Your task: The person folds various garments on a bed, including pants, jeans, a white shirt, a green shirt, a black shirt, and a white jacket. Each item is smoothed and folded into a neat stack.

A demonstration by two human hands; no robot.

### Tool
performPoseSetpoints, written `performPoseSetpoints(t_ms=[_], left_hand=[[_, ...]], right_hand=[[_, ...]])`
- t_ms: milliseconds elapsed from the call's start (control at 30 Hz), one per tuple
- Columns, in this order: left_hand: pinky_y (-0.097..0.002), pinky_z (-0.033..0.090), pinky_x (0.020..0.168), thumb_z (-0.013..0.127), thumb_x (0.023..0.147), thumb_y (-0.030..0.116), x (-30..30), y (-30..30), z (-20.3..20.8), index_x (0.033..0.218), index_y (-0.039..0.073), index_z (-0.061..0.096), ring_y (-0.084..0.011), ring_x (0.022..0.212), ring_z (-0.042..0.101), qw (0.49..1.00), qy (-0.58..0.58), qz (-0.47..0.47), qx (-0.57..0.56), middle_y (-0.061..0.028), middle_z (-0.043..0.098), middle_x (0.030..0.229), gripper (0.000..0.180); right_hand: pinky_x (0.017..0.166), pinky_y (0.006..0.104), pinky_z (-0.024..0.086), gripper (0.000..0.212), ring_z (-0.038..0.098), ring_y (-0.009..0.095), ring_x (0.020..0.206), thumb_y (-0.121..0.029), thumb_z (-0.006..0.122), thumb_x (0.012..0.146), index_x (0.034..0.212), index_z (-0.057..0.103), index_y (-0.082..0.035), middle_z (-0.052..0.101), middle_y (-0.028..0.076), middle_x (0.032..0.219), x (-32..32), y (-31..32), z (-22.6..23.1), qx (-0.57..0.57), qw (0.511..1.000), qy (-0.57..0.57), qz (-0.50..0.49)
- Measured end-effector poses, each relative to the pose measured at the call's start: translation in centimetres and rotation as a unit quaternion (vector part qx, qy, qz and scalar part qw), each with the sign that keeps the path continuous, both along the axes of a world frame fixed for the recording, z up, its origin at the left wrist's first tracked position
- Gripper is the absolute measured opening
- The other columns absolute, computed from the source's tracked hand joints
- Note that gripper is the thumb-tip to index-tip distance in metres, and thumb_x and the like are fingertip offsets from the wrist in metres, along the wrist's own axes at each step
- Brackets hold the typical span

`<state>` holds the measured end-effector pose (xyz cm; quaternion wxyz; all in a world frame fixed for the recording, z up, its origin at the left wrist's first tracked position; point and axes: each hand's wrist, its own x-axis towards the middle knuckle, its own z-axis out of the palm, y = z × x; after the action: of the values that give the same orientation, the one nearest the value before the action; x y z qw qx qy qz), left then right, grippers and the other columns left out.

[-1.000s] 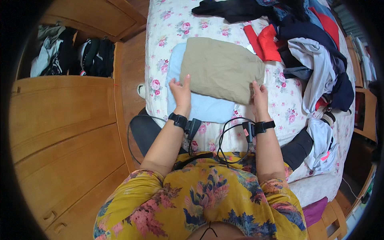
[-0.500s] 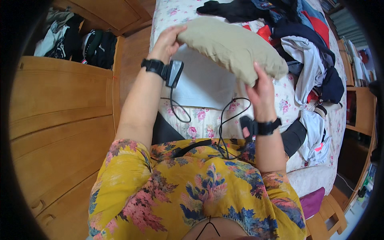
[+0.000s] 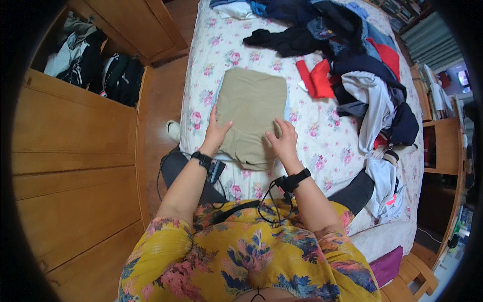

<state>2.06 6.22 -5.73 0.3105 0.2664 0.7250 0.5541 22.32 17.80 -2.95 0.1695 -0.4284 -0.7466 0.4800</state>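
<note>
Basically, khaki pc (image 3: 254,98) looks folded & sits squared atop blue pc (image 3: 287,104), btwn the hands; loose pile (image 3: 370,83) beyond R hand (image 3: 285,141) lies unfolded. L hand (image 3: 214,136) grips nothing, fingers along khaki's L edge, thumb uppermost; R's fingers spread at its R edge, contact unclear.

The person wore a mustard-yellow, short-sleeved top (image 3: 246,251) splashed with leafy pink and navy shapes, over dark grey trousers (image 3: 354,191). Black straps (image 3: 202,160) circled both wrists, bearing small dark devices (image 3: 216,172), with thin black cables (image 3: 259,204) looping near the waist. A black cord (image 3: 258,293) lay at the neckline.
</note>
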Motion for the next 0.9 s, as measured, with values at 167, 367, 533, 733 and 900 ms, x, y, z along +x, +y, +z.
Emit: performPoseSetpoints(t_ms=[167,367,533,733,900], left_hand=[[-0.0335,0.031,0.107,0.064,0.087,0.015,1.7,-0.5,1.4,0.148,0.004,0.012,-0.0303,0.131,0.038,0.996,0.068,0.013,-0.059,-0.0216,0.033,0.145,0.081],[-0.0608,0.013,0.109,0.068,0.080,0.041,1.4,3.0,3.9,0.145,0.025,0.033,-0.0380,0.140,0.016,0.842,0.495,-0.074,-0.203,-0.0170,0.021,0.151,0.075],[-0.0698,0.009,0.104,0.061,0.078,0.058,1.7,8.7,1.4,0.143,0.032,0.035,-0.0403,0.140,0.013,0.812,0.513,-0.153,-0.232,-0.0118,0.019,0.153,0.075],[-0.0718,0.010,0.102,0.060,0.077,0.062,1.2,9.1,-5.0,0.140,0.034,0.040,-0.0383,0.140,0.012,0.805,0.536,-0.126,-0.221,-0.0111,0.019,0.153,0.072],[-0.0708,0.010,0.102,0.063,0.073,0.060,0.5,8.9,-5.9,0.139,0.032,0.041,-0.0416,0.137,0.018,0.821,0.524,-0.124,-0.192,-0.0155,0.024,0.150,0.076]], right_hand=[[0.108,0.0416,0.031,0.074,0.034,0.044,0.131,-0.034,0.073,0.073,0.135,0.045,-0.004,0.031,0.033,0.141,-0.1,3.3,-3.2,0.053,0.994,-0.021,0.092],[0.105,0.0375,0.034,0.066,0.039,0.038,0.128,-0.029,0.071,0.076,0.133,0.048,-0.006,0.036,0.029,0.138,-0.3,4.0,-2.8,0.042,0.989,0.038,0.135],[0.083,0.0315,0.048,0.033,0.062,0.023,0.094,-0.025,0.067,0.082,0.109,0.067,-0.006,0.066,0.013,0.102,-1.0,11.2,-2.2,-0.046,0.997,-0.033,0.058],[0.075,0.0430,0.047,0.022,0.059,0.038,0.085,-0.012,0.057,0.076,0.091,0.067,0.001,0.061,0.021,0.083,-0.4,33.9,-3.6,0.279,0.957,0.016,-0.074],[0.093,0.0426,0.041,0.032,0.052,0.038,0.108,-0.020,0.056,0.081,0.103,0.068,0.000,0.064,0.020,0.106,-2.2,46.2,-6.6,0.248,0.950,-0.170,-0.078]])
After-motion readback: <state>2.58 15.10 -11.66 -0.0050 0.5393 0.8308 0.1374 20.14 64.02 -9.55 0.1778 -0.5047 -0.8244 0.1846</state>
